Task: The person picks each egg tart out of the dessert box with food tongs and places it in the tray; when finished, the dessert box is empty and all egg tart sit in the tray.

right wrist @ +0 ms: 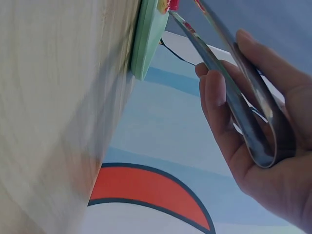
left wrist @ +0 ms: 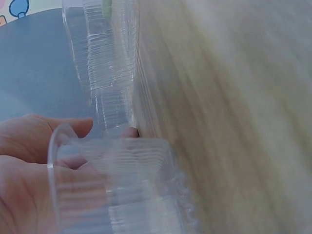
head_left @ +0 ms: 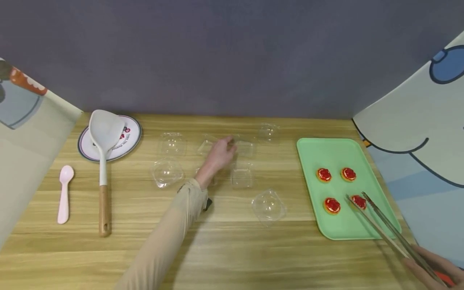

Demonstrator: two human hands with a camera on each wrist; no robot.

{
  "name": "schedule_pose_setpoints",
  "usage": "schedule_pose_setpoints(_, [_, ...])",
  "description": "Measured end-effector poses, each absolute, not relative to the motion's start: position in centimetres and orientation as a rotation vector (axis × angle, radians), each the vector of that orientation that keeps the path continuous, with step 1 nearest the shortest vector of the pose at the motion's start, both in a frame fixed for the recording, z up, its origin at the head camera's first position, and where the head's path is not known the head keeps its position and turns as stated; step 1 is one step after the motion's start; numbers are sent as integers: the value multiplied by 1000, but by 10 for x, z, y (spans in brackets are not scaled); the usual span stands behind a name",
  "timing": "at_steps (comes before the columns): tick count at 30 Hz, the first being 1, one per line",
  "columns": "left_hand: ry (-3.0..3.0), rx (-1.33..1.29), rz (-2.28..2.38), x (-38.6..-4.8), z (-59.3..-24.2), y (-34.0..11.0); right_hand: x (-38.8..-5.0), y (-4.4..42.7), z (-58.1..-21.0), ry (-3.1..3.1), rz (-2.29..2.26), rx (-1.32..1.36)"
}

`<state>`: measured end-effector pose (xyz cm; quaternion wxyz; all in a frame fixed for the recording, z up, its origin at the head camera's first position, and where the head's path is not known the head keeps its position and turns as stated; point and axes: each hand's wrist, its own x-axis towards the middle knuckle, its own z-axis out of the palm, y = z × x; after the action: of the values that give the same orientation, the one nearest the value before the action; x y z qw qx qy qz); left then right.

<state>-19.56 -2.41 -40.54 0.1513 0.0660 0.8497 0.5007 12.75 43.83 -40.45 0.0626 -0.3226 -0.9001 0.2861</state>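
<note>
My left hand (head_left: 220, 155) reaches among clear plastic containers near the far side of the table. In the left wrist view, its thumb and fingers (left wrist: 73, 124) stand apart beside a clear container (left wrist: 117, 165) in the foreground, which partly covers them. I see no thing pinched between them. My right hand (head_left: 435, 264) holds metal tongs (head_left: 388, 233), its thumb and fingers on the two arms. The parted tong tips lie either side of a red-topped tart (head_left: 358, 202) on the green tray (head_left: 348, 229); whether they touch it is unclear.
Other red-topped tarts (head_left: 331, 206) sit on the tray. More clear containers (head_left: 269, 206) lie about the middle. Leftward, a white turner (head_left: 103, 169) with a wooden handle rests across a plate (head_left: 132, 139), beside a pink spoon (head_left: 63, 197). Walls stand behind and at both sides.
</note>
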Motion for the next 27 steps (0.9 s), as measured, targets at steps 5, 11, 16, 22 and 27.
schedule_pose_setpoints(5, [2428, 187, 1444, -196, -407, -24, 119, 424, -400, -2615, 820, -910])
schedule_pose_setpoints(11, [2469, 224, 1420, -195, -406, -24, 95, 401, -385, -2873, 732, -728])
schedule_pose_setpoints(16, [2467, 229, 1421, -194, -405, -25, 74, 376, -376, -2978, 737, -439])
schedule_pose_setpoints(22, [2481, 229, 1390, -196, -407, -24, 45, 344, -375, -2983, 847, -157])
schedule_pose_setpoints(27, [2466, 208, 1395, -197, -406, -24, 24, 318, -383, -2924, 852, 51])
